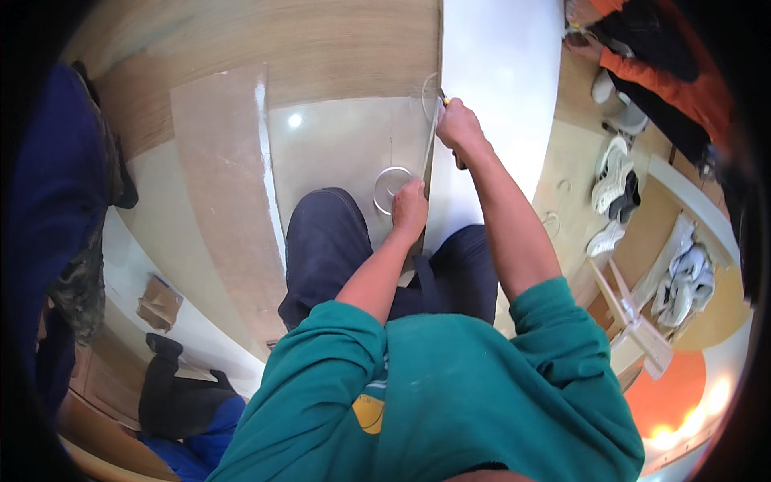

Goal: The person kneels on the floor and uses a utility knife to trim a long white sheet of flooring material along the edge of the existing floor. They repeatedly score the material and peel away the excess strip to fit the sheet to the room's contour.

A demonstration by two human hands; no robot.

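A long white board (499,72) stretches away from me, just right of centre. A thin pale strip (428,153) runs along its left edge. My left hand (410,207) is closed on the near part of this strip, fingers pinched, and a white loop (393,191) curls beside it. Farther along the edge, my right hand (462,128) is wrapped round a small hand tool (460,161) with a dark handle and a yellow part near its front. The tool's exact kind is hidden by the fingers. Another thin curl (429,95) arches beside its front end.
A brown panel (221,161) with a white edge lies to the left. Several shoes (614,185) and a wooden stool-like frame (630,317) are at the right. A person in orange sleeves (658,68) works at the upper right. Other people's dark-clothed legs (80,201) are at the left.
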